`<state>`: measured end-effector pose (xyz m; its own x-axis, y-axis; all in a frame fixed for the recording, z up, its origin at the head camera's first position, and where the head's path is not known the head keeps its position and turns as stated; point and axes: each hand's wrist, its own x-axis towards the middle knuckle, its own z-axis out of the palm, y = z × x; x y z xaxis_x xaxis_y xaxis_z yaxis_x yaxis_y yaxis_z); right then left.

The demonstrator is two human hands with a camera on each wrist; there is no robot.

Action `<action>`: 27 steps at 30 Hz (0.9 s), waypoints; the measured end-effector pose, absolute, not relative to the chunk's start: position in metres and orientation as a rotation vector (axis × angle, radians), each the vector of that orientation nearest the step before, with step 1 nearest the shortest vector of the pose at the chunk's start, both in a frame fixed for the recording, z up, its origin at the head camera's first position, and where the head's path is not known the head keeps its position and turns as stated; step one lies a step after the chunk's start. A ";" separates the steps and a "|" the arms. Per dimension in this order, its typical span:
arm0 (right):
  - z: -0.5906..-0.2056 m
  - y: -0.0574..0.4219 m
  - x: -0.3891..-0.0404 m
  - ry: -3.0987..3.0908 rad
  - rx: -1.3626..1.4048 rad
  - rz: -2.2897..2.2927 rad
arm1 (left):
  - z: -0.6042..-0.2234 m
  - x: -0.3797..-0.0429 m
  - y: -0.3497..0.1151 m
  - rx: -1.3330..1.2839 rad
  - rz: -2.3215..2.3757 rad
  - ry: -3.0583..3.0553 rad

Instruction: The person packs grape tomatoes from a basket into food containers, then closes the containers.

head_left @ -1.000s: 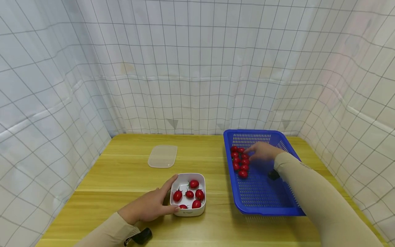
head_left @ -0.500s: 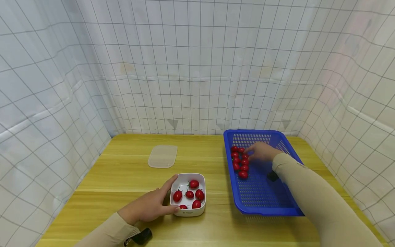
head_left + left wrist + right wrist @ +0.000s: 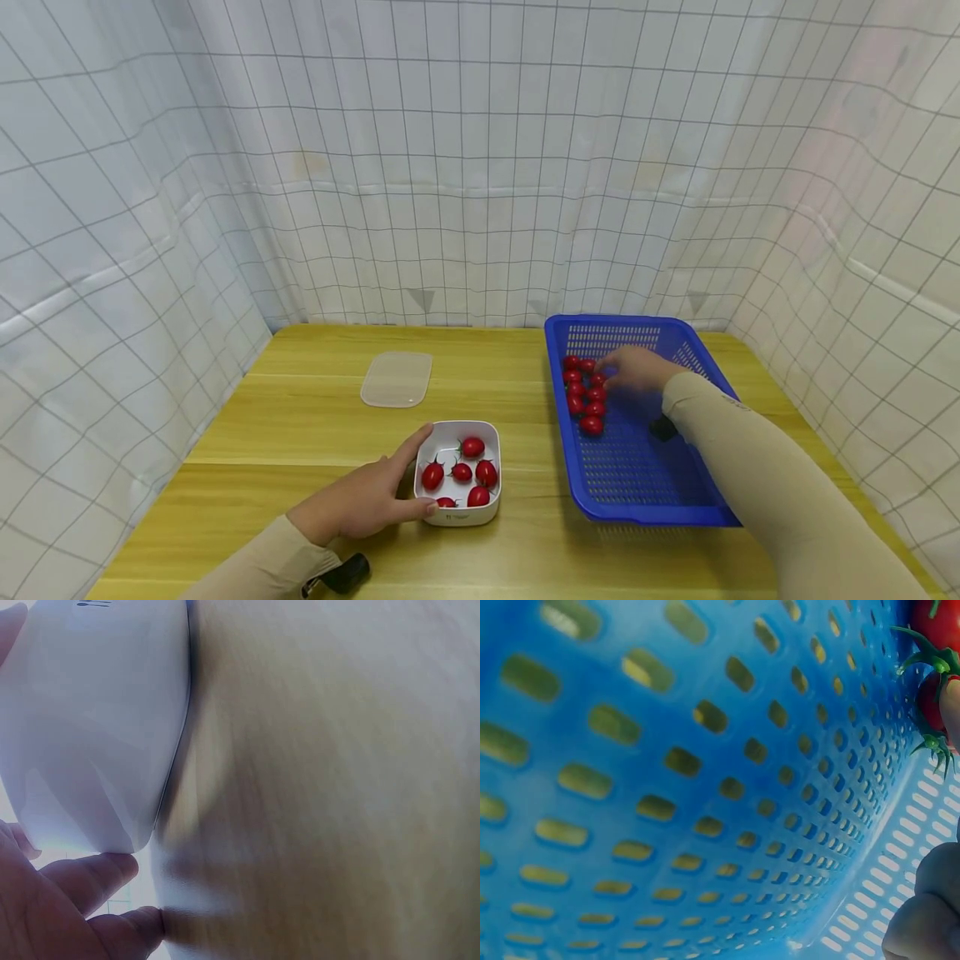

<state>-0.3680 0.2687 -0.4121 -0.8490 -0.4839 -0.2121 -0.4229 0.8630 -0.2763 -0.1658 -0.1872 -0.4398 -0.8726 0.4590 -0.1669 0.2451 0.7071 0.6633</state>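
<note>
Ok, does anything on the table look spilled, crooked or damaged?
Nothing stands out. The tomatoes I can see are all inside the box or the basket, the lid lies flat on the table, and no damage shows.

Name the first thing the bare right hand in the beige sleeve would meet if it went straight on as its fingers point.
The right hand would likely meet a small glossy red tomato first, inside the blue rectangular perforated plastic basket; depth is unclear, so they may already touch.
</note>
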 end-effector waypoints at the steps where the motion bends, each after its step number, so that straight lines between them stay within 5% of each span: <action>1: -0.412 0.269 -0.368 2.762 -0.687 -0.320 | -0.440 -0.166 -0.187 0.548 0.938 2.598; 27: -0.373 0.276 -0.364 2.847 -0.681 -0.421 | -0.436 -0.165 -0.185 0.543 0.936 2.591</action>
